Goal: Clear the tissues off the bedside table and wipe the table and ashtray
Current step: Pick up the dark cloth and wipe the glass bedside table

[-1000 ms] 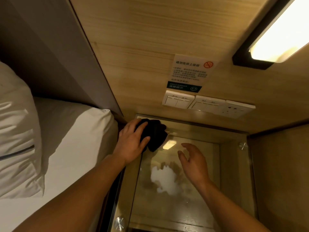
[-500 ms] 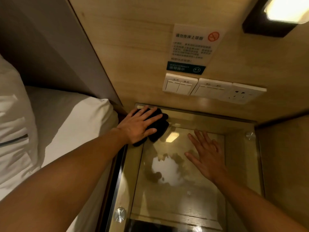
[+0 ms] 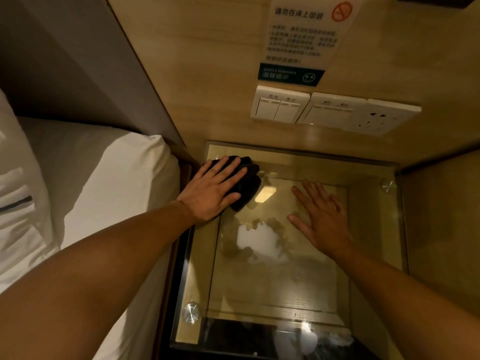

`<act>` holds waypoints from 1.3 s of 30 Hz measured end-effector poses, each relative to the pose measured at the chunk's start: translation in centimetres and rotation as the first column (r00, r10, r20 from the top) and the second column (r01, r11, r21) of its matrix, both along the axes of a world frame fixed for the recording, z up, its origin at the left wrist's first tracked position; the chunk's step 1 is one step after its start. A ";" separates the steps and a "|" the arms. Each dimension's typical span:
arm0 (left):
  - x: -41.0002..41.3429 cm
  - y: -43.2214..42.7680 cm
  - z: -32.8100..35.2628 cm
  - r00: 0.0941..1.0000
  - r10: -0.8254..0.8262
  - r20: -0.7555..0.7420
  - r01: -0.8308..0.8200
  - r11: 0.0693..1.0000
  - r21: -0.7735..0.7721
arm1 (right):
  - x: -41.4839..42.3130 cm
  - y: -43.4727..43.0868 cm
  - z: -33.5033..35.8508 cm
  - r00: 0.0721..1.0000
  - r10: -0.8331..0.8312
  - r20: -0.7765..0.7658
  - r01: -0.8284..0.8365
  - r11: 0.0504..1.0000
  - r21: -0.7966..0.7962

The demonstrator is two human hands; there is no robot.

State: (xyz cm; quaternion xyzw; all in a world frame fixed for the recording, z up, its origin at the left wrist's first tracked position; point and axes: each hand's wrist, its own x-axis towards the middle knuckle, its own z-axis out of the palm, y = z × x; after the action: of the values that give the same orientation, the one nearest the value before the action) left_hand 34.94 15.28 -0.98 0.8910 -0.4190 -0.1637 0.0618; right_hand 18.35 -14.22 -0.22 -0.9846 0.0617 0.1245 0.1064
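Note:
A glass-topped bedside table [image 3: 272, 289] fills the lower middle of the head view. My left hand [image 3: 211, 189] lies flat, fingers spread, pressing a dark cloth [image 3: 246, 185] onto the table's far left corner. My right hand [image 3: 320, 216] rests flat and open on the glass at the right, holding nothing. A white patch with brown blotches [image 3: 259, 240] shows in the glass between my hands; whether it is a reflection or lies under the glass I cannot tell. No tissues or ashtray are in sight.
A bed with a white sheet [image 3: 98, 193] and a pillow [image 3: 15, 183] borders the table on the left. Wall switches [image 3: 280, 105], a socket [image 3: 376, 118] and a no-smoking notice [image 3: 301, 40] sit on the wooden wall behind. A wooden side panel [image 3: 441, 229] closes the right.
My left hand went from gripping the cloth to pressing it flat in the far left corner. My right hand lowered from hovering to lying flat on the glass. The camera moved closer.

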 end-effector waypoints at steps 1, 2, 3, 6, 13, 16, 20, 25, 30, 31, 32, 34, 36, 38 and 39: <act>-0.3 0.2 -0.1 1.000 -0.007 0.004 0.007 1.000 -0.004 | 0.0 0.0 0.0 1.000 -0.003 -0.002 0.003 1.000 0.000; -0.6 0.4 -0.1 1.000 -0.015 0.009 0.015 1.000 -0.008 | 0.0 0.1 0.0 1.000 -0.006 -0.008 0.006 1.000 0.005; -0.8 0.6 -0.1 1.000 -0.022 0.015 0.022 1.000 -0.010 | 0.0 0.1 0.0 1.000 -0.008 -0.015 0.009 1.000 0.009; -1.7 1.0 -0.1 0.999 -0.035 0.012 0.035 0.999 -0.013 | 0.1 0.0 0.2 1.000 -0.008 -0.026 0.008 1.000 0.022; -4.4 1.9 0.1 1.000 -0.020 -0.005 0.020 1.000 -0.009 | -0.1 0.0 -0.1 1.000 -0.014 -0.020 0.014 1.000 0.026; -6.2 2.6 0.1 1.000 -0.003 0.002 0.003 1.000 -0.006 | -0.1 0.0 -0.1 1.000 -0.017 -0.014 0.018 1.000 0.022; -8.9 3.5 0.1 1.000 0.028 -0.001 -0.028 1.000 0.005 | -0.1 0.1 -0.1 1.000 -0.029 -0.001 0.029 0.999 0.025; -11.7 4.4 0.2 0.999 0.053 0.000 -0.053 0.998 0.018 | -0.1 0.1 0.0 1.000 -0.018 0.006 0.018 0.999 0.027; -13.9 5.2 -0.2 0.997 0.076 0.008 -0.077 0.997 0.018 | -0.2 0.0 0.6 0.999 -0.041 -0.013 0.042 0.990 0.133; -14.4 5.4 -0.3 0.997 0.080 0.012 -0.081 0.997 0.019 | -0.6 0.1 1.0 0.999 -0.054 0.005 0.053 0.984 0.173; -14.9 5.5 -0.3 0.996 0.087 0.015 -0.087 0.996 0.018 | -1.2 0.3 1.5 0.998 -0.060 0.029 0.053 0.979 0.199; -15.8 5.9 -0.3 0.995 0.097 0.021 -0.097 0.995 0.016 | -3.4 1.1 2.3 0.997 -0.041 0.061 0.028 0.979 0.200; -16.7 6.1 -0.4 0.995 0.101 0.025 -0.102 0.995 0.023 | -6.6 2.2 2.8 0.999 -0.019 0.049 0.010 0.984 0.177; -17.6 6.4 -0.5 0.994 0.107 0.030 -0.108 0.994 0.029 | -9.9 3.4 3.1 1.000 -0.013 -0.003 0.013 0.987 0.158; -18.0 6.5 -0.5 0.993 0.110 0.033 -0.111 0.993 0.032 | -11.4 3.9 3.1 0.999 -0.011 -0.040 0.017 0.990 0.139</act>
State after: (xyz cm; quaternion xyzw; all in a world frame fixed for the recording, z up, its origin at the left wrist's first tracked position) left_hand 16.91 21.78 -1.49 0.9162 -0.3671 -0.1530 0.0493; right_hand 6.99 -10.33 2.85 -0.9717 0.0617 0.1468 0.1746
